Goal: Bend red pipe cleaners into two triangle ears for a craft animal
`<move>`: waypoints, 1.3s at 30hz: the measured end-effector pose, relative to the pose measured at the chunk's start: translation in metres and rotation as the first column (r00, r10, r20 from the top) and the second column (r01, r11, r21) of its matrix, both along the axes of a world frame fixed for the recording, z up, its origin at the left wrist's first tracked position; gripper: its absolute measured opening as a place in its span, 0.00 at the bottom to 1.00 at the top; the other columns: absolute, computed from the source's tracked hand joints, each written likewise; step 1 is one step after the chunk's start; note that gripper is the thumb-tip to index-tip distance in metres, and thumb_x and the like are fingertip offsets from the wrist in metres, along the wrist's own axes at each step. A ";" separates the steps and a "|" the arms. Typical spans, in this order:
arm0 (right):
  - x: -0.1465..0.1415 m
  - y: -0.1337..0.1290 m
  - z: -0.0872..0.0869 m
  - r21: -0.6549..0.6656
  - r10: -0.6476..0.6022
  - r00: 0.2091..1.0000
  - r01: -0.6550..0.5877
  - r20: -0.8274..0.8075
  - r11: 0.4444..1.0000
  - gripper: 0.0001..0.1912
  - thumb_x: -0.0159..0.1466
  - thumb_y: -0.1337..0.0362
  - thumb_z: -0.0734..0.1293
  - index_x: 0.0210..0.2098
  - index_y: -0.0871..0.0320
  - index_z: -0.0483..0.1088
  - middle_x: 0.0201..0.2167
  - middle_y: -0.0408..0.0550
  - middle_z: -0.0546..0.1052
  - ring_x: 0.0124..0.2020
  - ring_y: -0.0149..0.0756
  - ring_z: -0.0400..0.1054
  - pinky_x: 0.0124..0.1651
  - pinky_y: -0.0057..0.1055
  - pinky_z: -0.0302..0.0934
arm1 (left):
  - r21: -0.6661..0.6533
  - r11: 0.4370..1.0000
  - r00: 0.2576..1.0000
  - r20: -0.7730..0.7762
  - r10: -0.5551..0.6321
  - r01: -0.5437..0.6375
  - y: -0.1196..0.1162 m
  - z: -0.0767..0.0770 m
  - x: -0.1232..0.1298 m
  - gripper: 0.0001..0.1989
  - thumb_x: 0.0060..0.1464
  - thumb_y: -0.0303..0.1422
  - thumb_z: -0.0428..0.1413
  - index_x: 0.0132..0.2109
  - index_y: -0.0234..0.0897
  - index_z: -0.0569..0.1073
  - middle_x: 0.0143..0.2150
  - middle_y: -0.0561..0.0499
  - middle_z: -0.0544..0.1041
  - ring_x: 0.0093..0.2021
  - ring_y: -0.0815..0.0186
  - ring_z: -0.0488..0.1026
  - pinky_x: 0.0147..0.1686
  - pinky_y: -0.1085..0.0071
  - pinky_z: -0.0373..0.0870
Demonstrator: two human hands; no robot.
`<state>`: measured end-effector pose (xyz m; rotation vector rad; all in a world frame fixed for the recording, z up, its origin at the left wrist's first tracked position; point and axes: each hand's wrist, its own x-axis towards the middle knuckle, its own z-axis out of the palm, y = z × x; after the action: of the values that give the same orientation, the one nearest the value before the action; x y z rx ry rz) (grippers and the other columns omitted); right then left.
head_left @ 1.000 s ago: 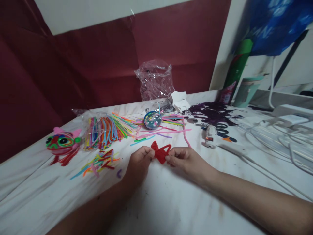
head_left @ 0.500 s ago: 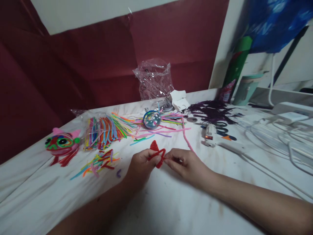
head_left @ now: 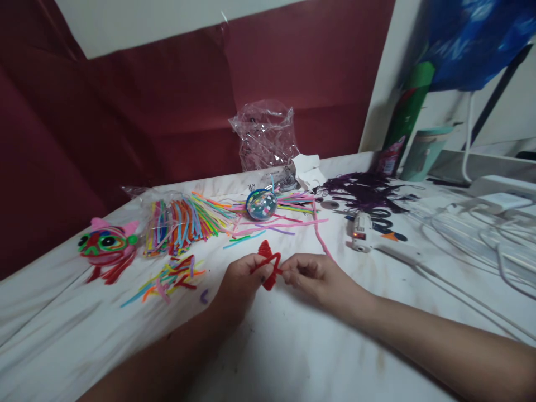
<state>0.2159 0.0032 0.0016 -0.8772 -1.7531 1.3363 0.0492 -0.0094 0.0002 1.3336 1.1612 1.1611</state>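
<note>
Between my two hands is a red pipe cleaner piece [head_left: 264, 249], a flat, ridged shape with a bent strand in front of it. My left hand [head_left: 243, 279] is closed, its thumb and fingers pinching the piece from the left. My right hand [head_left: 314, 277] pinches the end of the bent red strand at the right, with its fingertips together. My fingers cover part of the piece. Past my hands stands a clear ball [head_left: 262, 205] with coloured spots and a blue rim. At the left is a red and green animal figure [head_left: 106, 244] with pink ears.
Pipe cleaners [head_left: 180, 223] spill from a clear bag, with cut scraps [head_left: 171, 279] nearer. A hot glue gun [head_left: 368, 237] with its cable, scissors [head_left: 381, 220] and purple strips [head_left: 360, 190] lie at right. White cables [head_left: 469, 223] and a green cup [head_left: 425, 153] are farther right.
The bent red strand's tip has shifted slightly, and my right fingers have moved a little along with its end. Both hands still pinch the red piece. The view has shifted slightly.
</note>
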 end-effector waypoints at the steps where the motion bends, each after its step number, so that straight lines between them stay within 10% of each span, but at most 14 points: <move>1: -0.001 0.000 0.000 -0.027 0.005 1.000 -0.006 -0.023 1.000 0.09 0.56 0.61 0.63 0.28 0.61 0.69 0.19 0.39 0.66 0.20 0.25 0.54 0.22 0.23 0.48 | -0.005 1.000 1.000 -0.002 -0.004 0.004 0.000 0.001 0.000 0.09 0.46 0.33 0.55 0.22 0.34 0.69 0.19 0.55 0.68 0.22 0.72 0.61 0.26 0.74 0.56; 8: -0.001 0.001 -0.004 -0.048 0.018 0.994 -0.023 -0.103 0.999 0.10 0.56 0.59 0.65 0.26 0.61 0.68 0.21 0.41 0.69 0.23 0.27 0.59 0.27 0.25 0.54 | -0.031 0.998 0.993 0.106 -0.053 0.056 -0.003 0.000 0.004 0.08 0.44 0.34 0.58 0.23 0.33 0.69 0.19 0.56 0.68 0.22 0.72 0.61 0.26 0.74 0.55; 23: 0.006 -0.011 0.001 0.361 -0.019 0.993 -0.026 0.120 0.932 0.06 0.60 0.65 0.62 0.28 0.59 0.67 0.26 0.45 0.73 0.29 0.32 0.67 0.33 0.27 0.61 | -0.162 0.938 0.921 0.298 -0.250 0.306 -0.007 0.013 0.003 0.10 0.35 0.35 0.62 0.20 0.33 0.71 0.15 0.55 0.66 0.18 0.73 0.58 0.22 0.73 0.51; 27: 0.009 -0.009 0.002 0.544 -0.026 0.994 -0.036 0.107 0.838 0.06 0.61 0.61 0.63 0.34 0.57 0.66 0.29 0.47 0.73 0.31 0.32 0.67 0.34 0.28 0.62 | -0.205 0.893 0.895 0.299 -0.332 0.400 -0.009 0.015 0.001 0.09 0.35 0.34 0.61 0.20 0.33 0.71 0.16 0.54 0.65 0.18 0.73 0.58 0.21 0.73 0.50; 34: 0.012 -0.010 0.006 0.836 0.098 0.984 -0.178 0.149 0.519 0.10 0.65 0.63 0.57 0.40 0.57 0.67 0.31 0.51 0.70 0.34 0.34 0.64 0.37 0.31 0.62 | -0.277 0.793 0.831 0.317 -0.458 0.543 -0.011 0.014 -0.001 0.07 0.34 0.33 0.59 0.20 0.33 0.70 0.17 0.53 0.67 0.18 0.72 0.58 0.22 0.72 0.50; 39: 0.012 -0.002 0.003 0.840 -0.014 0.991 -0.109 0.137 0.532 0.07 0.64 0.66 0.58 0.37 0.57 0.67 0.30 0.50 0.71 0.33 0.34 0.65 0.35 0.29 0.62 | -0.093 0.962 0.956 0.168 -0.239 0.257 -0.009 0.008 0.000 0.10 0.40 0.36 0.58 0.29 0.35 0.69 0.23 0.53 0.69 0.25 0.69 0.63 0.28 0.71 0.58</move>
<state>0.2279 0.0010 0.0043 -0.3298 -2.1979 0.2829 0.0491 -0.0185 0.0084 1.2387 0.9046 0.9825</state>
